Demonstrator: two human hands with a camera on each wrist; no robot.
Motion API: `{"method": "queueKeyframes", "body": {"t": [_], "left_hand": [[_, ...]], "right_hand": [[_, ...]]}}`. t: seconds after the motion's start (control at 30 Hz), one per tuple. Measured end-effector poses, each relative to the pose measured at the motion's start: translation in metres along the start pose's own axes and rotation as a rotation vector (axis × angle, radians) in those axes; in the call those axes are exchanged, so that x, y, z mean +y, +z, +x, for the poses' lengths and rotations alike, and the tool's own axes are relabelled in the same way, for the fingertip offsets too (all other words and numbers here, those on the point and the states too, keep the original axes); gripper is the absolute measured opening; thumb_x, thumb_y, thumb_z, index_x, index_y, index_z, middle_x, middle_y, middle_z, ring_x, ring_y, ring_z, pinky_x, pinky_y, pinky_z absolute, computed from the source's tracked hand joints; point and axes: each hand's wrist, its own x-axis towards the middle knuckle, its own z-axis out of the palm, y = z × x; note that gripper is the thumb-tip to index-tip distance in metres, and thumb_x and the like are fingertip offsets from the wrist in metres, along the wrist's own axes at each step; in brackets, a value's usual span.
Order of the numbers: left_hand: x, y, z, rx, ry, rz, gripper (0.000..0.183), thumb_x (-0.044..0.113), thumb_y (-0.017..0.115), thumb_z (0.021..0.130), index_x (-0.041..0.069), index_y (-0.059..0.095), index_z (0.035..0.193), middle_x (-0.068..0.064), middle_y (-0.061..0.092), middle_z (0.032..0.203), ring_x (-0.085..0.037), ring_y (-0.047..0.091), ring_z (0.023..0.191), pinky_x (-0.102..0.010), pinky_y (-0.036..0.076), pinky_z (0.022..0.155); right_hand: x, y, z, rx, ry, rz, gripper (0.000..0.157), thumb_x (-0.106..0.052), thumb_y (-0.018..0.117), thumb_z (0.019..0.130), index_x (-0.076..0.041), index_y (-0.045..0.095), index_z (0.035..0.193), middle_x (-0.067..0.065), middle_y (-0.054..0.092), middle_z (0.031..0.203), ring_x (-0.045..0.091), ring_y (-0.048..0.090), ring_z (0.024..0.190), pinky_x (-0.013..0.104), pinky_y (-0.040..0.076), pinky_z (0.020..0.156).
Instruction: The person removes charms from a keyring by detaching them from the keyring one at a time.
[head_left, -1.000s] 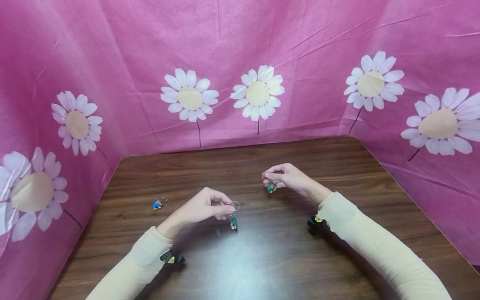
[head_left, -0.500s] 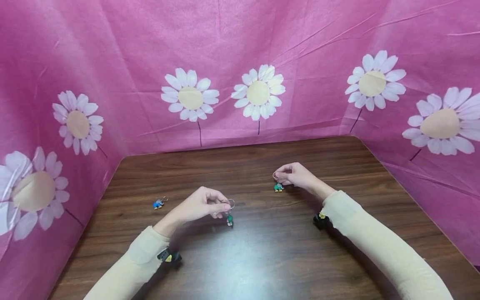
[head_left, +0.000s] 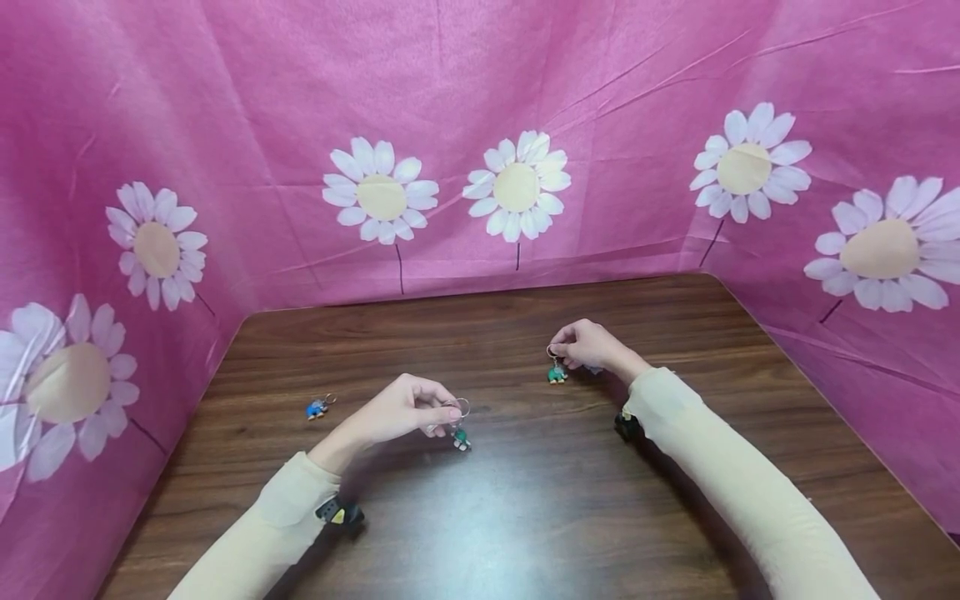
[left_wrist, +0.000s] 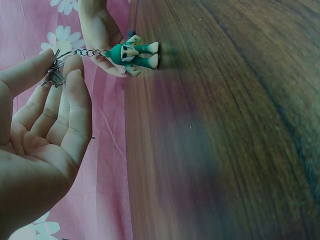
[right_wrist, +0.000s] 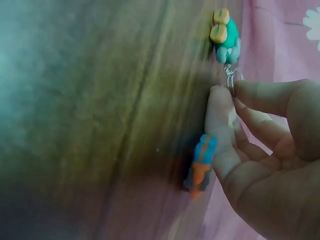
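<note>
My left hand (head_left: 405, 408) pinches the metal ring of a keychain between thumb and fingers. From its chain hangs a green figure (left_wrist: 135, 55) with pale feet, over the middle of the table. Farther right, my right hand (head_left: 588, 343) pinches the ring of another keychain, whose green elephant (head_left: 557, 376) has yellow feet and stands low at the tabletop. Behind those fingers, close to the wood, is a blue and orange figure (right_wrist: 201, 165), mostly hidden by the hand in the head view. A blue elephant keychain (head_left: 317, 408) with its ring lies left of my left hand.
The dark wooden table (head_left: 510, 533) ends at a pink cloth (head_left: 442, 75) printed with white daisies, which stands round its back and both sides. Both wrists carry small black cameras strapped over beige sleeves (head_left: 720, 450).
My right hand has moved right with the green elephant and tilted down, and a bluish bit now shows beneath it. My left hand has shifted slightly left; its green figure has turned.
</note>
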Motion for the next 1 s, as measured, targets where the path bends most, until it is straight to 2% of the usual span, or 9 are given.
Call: {"method": "queueKeyframes", "body": {"t": [0.1, 0.3, 0.37, 0.5, 0.67, 0.83, 0.9, 1.0], "left_hand": [[-0.001, 0.000, 0.001, 0.000, 0.008, -0.009, 0.016, 0.016, 0.072, 0.096, 0.003, 0.075, 0.104, -0.010, 0.076, 0.088, -0.022, 0.069, 0.071, -0.044, 0.061, 0.066], [-0.004, 0.001, 0.003, -0.002, 0.011, -0.020, 0.016, 0.015, 0.072, 0.096, 0.002, 0.075, 0.104, -0.012, 0.076, 0.089, -0.023, 0.069, 0.071, -0.039, 0.061, 0.065], [-0.004, 0.002, 0.004, -0.002, 0.012, -0.026, 0.016, 0.015, 0.072, 0.096, 0.001, 0.075, 0.104, -0.014, 0.075, 0.089, -0.024, 0.070, 0.072, -0.041, 0.061, 0.065], [-0.003, 0.002, 0.005, -0.011, 0.015, -0.030, 0.017, 0.014, 0.072, 0.096, -0.001, 0.074, 0.105, -0.018, 0.075, 0.091, -0.032, 0.071, 0.073, -0.047, 0.061, 0.067], [0.000, 0.001, 0.007, -0.020, 0.006, -0.030, 0.018, 0.015, 0.071, 0.097, 0.000, 0.074, 0.105, -0.018, 0.075, 0.092, -0.042, 0.070, 0.077, -0.050, 0.061, 0.069], [0.003, 0.001, 0.009, -0.020, -0.020, -0.042, 0.019, 0.017, 0.072, 0.097, 0.000, 0.074, 0.107, -0.017, 0.075, 0.093, -0.035, 0.071, 0.076, -0.055, 0.060, 0.072], [0.003, 0.000, 0.010, -0.017, -0.029, -0.048, 0.019, 0.018, 0.072, 0.097, 0.002, 0.074, 0.106, -0.017, 0.075, 0.093, -0.031, 0.070, 0.075, -0.053, 0.060, 0.072], [0.004, 0.000, 0.012, -0.012, -0.030, -0.071, 0.019, 0.018, 0.072, 0.096, 0.002, 0.074, 0.107, -0.017, 0.075, 0.090, -0.036, 0.069, 0.076, -0.053, 0.060, 0.072]], "right_hand": [[0.000, 0.001, 0.005, -0.014, 0.031, 0.030, 0.018, -0.008, 0.062, 0.101, 0.008, 0.069, 0.107, 0.007, 0.069, 0.082, 0.013, 0.064, 0.066, 0.029, 0.061, 0.063], [-0.001, 0.003, 0.015, -0.018, 0.091, 0.021, 0.016, -0.011, 0.056, 0.103, 0.004, 0.063, 0.102, 0.007, 0.061, 0.075, 0.012, 0.062, 0.061, 0.028, 0.060, 0.059], [-0.002, 0.002, 0.017, -0.029, 0.110, 0.029, 0.015, -0.010, 0.055, 0.103, 0.003, 0.061, 0.102, 0.007, 0.058, 0.075, 0.013, 0.061, 0.060, 0.028, 0.060, 0.058], [-0.004, 0.001, 0.018, -0.058, 0.149, 0.057, 0.010, -0.006, 0.055, 0.101, 0.003, 0.058, 0.100, 0.007, 0.056, 0.077, 0.014, 0.060, 0.059, 0.027, 0.059, 0.058], [-0.005, 0.000, 0.019, -0.065, 0.171, 0.055, 0.005, -0.003, 0.056, 0.099, 0.002, 0.058, 0.099, 0.006, 0.056, 0.077, 0.014, 0.060, 0.060, 0.027, 0.058, 0.057], [-0.006, 0.000, 0.019, -0.064, 0.177, 0.063, 0.008, -0.002, 0.055, 0.097, 0.002, 0.056, 0.104, 0.008, 0.056, 0.081, 0.014, 0.060, 0.062, 0.027, 0.058, 0.059], [-0.006, 0.000, 0.019, -0.059, 0.182, 0.074, 0.009, -0.001, 0.054, 0.097, 0.003, 0.055, 0.105, 0.008, 0.056, 0.082, 0.014, 0.059, 0.062, 0.028, 0.059, 0.059], [-0.006, 0.001, 0.019, -0.050, 0.181, 0.076, 0.011, -0.001, 0.055, 0.097, 0.003, 0.054, 0.107, 0.009, 0.057, 0.082, 0.015, 0.059, 0.062, 0.028, 0.059, 0.059]]}}
